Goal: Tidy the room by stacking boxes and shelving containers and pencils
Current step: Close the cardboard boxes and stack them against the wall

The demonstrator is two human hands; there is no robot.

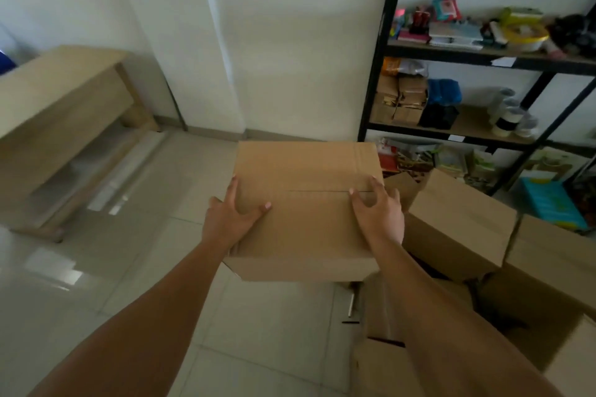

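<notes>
No brand or writing is showing legibly anywhere; the small white tags on the shelf edges are too blurred to read. You are holding one closed cardboard box [306, 203] at the centre of the frame, lifted above the tiled floor [129, 267], with its flap seam running across the top between your hands. Your left hand [233, 216] is gripping the box's left edge, thumb lying across the top and fingers wrapping down the side. Your right hand [379, 213] is gripping the right edge, fingers curling onto the top beside the seam. At least four more cardboard boxes [458, 222] are sitting at the lower right of the frame, some open, just beside the held one. A black metal shelf [380, 74] is standing at the upper right, three cluttered levels showing. A wooden table [61, 100] is standing at the left.
</notes>
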